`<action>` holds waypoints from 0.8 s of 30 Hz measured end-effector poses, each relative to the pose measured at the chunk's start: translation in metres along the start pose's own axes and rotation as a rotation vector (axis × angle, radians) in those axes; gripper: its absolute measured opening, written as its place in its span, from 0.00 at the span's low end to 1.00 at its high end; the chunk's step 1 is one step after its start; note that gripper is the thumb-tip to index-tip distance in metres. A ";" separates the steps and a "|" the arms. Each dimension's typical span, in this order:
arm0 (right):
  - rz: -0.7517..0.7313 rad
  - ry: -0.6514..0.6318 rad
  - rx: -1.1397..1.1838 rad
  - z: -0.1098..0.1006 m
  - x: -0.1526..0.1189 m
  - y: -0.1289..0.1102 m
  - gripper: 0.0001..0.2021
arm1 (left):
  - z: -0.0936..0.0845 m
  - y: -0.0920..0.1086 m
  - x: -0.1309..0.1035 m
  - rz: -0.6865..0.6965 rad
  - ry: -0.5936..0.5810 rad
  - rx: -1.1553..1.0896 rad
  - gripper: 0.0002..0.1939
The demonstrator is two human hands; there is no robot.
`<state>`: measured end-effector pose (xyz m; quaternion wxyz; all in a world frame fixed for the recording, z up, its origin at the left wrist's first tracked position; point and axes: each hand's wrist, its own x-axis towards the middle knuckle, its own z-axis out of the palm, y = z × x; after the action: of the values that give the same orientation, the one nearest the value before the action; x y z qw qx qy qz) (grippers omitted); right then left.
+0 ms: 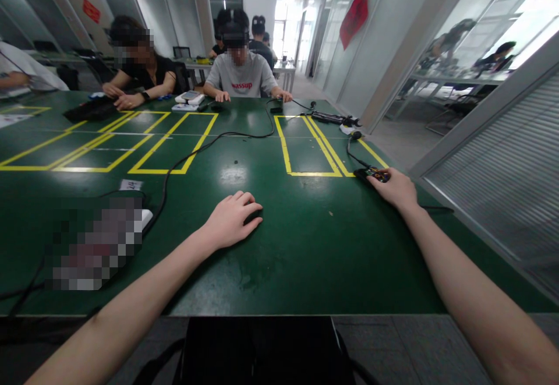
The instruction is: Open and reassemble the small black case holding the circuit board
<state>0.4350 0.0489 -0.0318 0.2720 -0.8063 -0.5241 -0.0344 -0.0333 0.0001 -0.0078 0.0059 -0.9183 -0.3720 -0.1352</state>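
Observation:
My left hand (pixel 233 221) lies on the green table (pixel 288 274), its fingers slightly bent and its thumb apart from them. A dark patch shows between thumb and forefinger; I cannot tell whether it is shadow or an object. At the table's right side, my right hand (pixel 399 188) has its fingers around a small black device (pixel 371 174) with orange and greenish bits on it. The palm hides part of this device. Beyond it, a thin dark cable (pixel 356 158) leads to a small black round piece (pixel 356 135).
Yellow tape outlines (pixel 314 173) mark the table. A long black cable (pixel 218 136) crosses it to a blurred-out item (pixel 100 245) at left, near a paper label (pixel 131 184). A black folded stand (pixel 334 119) lies far right. Two people (pixel 238 70) sit opposite.

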 end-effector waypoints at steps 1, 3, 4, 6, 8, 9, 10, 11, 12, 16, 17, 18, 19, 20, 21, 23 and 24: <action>0.020 -0.021 -0.033 -0.001 -0.002 -0.005 0.21 | 0.000 0.000 0.000 -0.004 -0.004 -0.004 0.13; 0.007 -0.067 -0.058 -0.002 -0.008 -0.017 0.21 | 0.000 -0.001 0.000 -0.011 -0.011 -0.010 0.13; -0.032 -0.087 -0.044 -0.001 -0.012 -0.023 0.21 | 0.000 -0.001 0.000 -0.014 -0.015 -0.012 0.13; -0.136 -0.125 0.011 0.001 -0.025 -0.039 0.20 | 0.000 -0.002 0.001 -0.011 -0.012 -0.024 0.13; -0.272 -0.173 0.102 0.004 -0.045 -0.058 0.18 | -0.001 -0.002 0.001 0.013 0.016 -0.065 0.15; -0.352 -0.203 0.160 0.006 -0.058 -0.070 0.17 | -0.002 -0.002 0.002 0.037 0.044 -0.100 0.16; -0.445 -0.232 0.228 0.007 -0.073 -0.083 0.16 | -0.004 -0.001 0.002 0.067 0.078 -0.139 0.18; -0.547 -0.261 0.297 0.008 -0.089 -0.096 0.16 | -0.005 0.000 0.002 0.104 0.116 -0.179 0.19; -0.657 -0.302 0.361 0.007 -0.106 -0.111 0.16 | -0.007 0.002 0.002 0.145 0.150 -0.215 0.21; -1.061 -0.586 0.498 0.005 -0.165 -0.162 0.17 | -0.009 0.011 0.000 0.258 0.180 -0.357 0.22; -1.101 -0.616 0.499 0.006 -0.174 -0.172 0.17 | -0.009 0.012 -0.001 0.261 0.165 -0.403 0.22; -1.107 -0.619 0.491 0.007 -0.180 -0.180 0.17 | -0.009 0.013 -0.002 0.253 0.149 -0.437 0.21; -1.088 -0.613 0.483 0.008 -0.183 -0.185 0.16 | -0.009 0.013 -0.003 0.239 0.136 -0.459 0.21; -1.060 -0.600 0.473 0.010 -0.184 -0.189 0.17 | -0.009 0.012 -0.004 0.223 0.125 -0.465 0.21; -1.028 -0.584 0.462 0.011 -0.183 -0.191 0.17 | -0.009 0.010 -0.004 0.208 0.113 -0.459 0.22; -0.979 -0.555 0.443 0.011 -0.179 -0.191 0.17 | -0.009 0.006 -0.004 0.186 0.089 -0.430 0.23; -0.965 -0.541 0.438 0.011 -0.176 -0.190 0.16 | -0.009 0.005 -0.004 0.175 0.075 -0.413 0.24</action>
<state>0.1896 -0.0337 -0.0247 0.2425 -0.3824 -0.8769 0.1615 -0.0347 -0.0071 0.0007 -0.1568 -0.9231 -0.2547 -0.2416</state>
